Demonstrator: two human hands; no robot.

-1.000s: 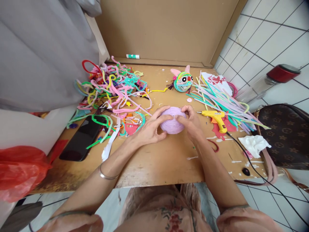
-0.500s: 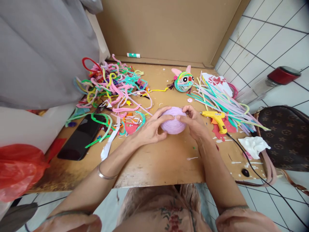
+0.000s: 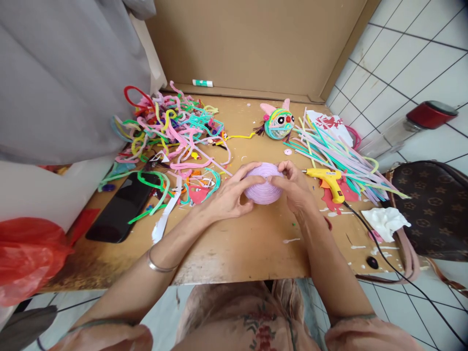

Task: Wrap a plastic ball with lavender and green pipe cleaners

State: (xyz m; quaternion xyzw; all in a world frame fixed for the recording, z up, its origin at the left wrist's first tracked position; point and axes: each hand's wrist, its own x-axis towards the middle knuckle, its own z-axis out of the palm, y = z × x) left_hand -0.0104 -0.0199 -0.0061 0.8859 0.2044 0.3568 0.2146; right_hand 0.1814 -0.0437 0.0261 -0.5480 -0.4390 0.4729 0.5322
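Observation:
A round lilac coil of pipe cleaner (image 3: pixel 263 195) is held up over the middle of the table by both hands. My left hand (image 3: pixel 234 195) grips its left side, with the thumb lying across the top toward the centre. On the opposite side, my right hand (image 3: pixel 294 185) grips the rim, its thumb also pressed near the centre. The two thumb tips almost meet. The coil's underside is hidden. A yellow hot glue gun (image 3: pixel 329 181) lies just right of my right hand, its black cord running off the front edge.
Tangled pipe cleaners (image 3: pixel 175 126) heap at the back left, near a black phone (image 3: pixel 117 209). A colourful animal head (image 3: pixel 279 123) stands at the back. Straight pipe cleaners (image 3: pixel 332 151), a white tissue (image 3: pixel 385 222) and a brown bag (image 3: pixel 431 209) are at right. A glue stick (image 3: pixel 202 83) lies behind.
Hardly anything differs. Both hands keep the same hold on the lilac coil, and the whole view has shifted very slightly.

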